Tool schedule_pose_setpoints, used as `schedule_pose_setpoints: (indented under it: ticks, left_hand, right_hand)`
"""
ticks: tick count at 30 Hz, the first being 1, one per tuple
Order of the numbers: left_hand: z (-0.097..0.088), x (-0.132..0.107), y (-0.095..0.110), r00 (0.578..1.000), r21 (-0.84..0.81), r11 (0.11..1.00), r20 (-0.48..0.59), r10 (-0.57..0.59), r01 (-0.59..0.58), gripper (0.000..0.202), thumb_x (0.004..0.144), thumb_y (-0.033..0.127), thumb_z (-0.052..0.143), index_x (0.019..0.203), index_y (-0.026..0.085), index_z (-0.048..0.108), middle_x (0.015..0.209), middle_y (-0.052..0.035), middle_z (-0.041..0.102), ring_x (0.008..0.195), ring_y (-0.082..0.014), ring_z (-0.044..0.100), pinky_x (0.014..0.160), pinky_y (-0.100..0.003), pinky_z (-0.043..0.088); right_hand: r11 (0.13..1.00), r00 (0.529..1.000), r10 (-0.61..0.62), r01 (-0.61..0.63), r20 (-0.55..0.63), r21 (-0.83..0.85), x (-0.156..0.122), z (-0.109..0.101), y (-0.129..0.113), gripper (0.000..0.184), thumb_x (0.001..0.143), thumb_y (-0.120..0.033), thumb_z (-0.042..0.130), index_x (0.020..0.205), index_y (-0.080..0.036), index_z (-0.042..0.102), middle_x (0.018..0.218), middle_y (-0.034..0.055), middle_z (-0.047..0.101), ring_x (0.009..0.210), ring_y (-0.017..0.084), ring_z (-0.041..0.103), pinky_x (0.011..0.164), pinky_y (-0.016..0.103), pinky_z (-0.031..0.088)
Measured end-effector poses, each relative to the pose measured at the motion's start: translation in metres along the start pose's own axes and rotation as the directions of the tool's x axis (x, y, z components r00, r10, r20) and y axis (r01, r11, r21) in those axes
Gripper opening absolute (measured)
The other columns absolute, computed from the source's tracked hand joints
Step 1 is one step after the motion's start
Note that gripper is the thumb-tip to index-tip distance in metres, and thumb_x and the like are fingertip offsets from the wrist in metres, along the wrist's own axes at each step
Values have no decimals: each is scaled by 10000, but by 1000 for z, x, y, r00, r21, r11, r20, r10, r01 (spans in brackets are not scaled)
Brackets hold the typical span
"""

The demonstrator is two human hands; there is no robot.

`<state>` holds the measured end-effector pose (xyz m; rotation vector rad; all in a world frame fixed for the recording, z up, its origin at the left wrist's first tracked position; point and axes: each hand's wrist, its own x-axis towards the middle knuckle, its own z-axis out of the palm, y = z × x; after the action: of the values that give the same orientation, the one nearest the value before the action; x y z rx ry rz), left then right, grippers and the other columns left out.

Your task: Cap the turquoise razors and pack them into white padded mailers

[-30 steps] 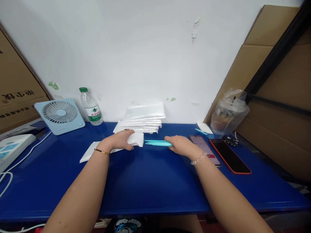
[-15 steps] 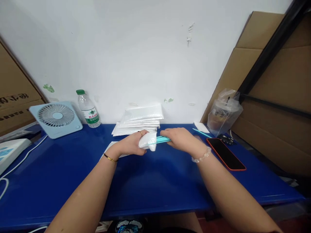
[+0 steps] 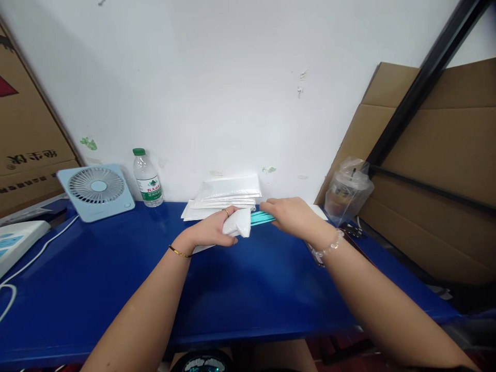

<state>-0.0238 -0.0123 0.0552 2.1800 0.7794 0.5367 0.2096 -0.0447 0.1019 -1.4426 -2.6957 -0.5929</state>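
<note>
White padded envelope (image 3: 237,222), one, in the grip of the left hand (image 3: 212,228), thumb below and fingers above, its visible end pointing right toward the other hand. Teal strips (image 3: 262,217), a slim bundle pinched in the nearly closed right hand (image 3: 289,217), long axis running left to right, left ends meeting the envelope; whether they sit inside cannot be told. Stacked white envelopes (image 3: 230,188), just beyond the left hand.

I see, over the remote feed, turquoise strips (image 3: 262,217), a white packet (image 3: 237,222) and white mailers (image 3: 232,188); the tabletop (image 3: 251,294) is deep blue, the fan (image 3: 96,186) pale blue. The bottle cap (image 3: 138,152) is green; the label (image 3: 150,189) mixes white, green and red.
</note>
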Motion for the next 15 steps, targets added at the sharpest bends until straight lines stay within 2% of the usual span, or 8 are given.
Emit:
schedule_pose_setpoints:
  ticks: [4,7,12,15]
  left_hand:
    - [12,6,3,995,27,999,-94,22,-19,542,645,265,626,1141,183,425,923,-20,548,781,-172,523,673,-275,443]
    - [12,7,3,979,-7,999,-202,37,-39,590,669,273,617,1202,181,379,1000,-45,555,836,-185,525,719,-295,442]
    - [-1,3,-5,919,-117,983,-385,90,-145,672,695,298,641,1277,198,321,1109,-67,526,945,-214,515,801,-325,433]
    - [-4,1,-11,880,-220,942,-457,130,-254,703,682,338,676,1282,190,341,1143,-79,519,988,-233,511,827,-343,427]
  right_hand:
    - [998,999,-50,49,8,47,17,-14,-12,224,737,-104,529,954,-158,530,864,79,645,693,167,550,532,258,247]
    - [976,993,-121,122,-16,183,34,-34,-12,337,662,-86,608,987,-140,536,888,73,644,745,167,562,561,241,311]
    - [888,987,-146,163,-72,431,60,-73,-12,479,582,-207,757,1018,-165,564,967,29,632,794,148,582,617,211,386]
    - [858,985,-173,163,-23,487,76,-91,-16,509,522,-223,803,980,-153,594,961,37,630,757,145,594,611,224,406]
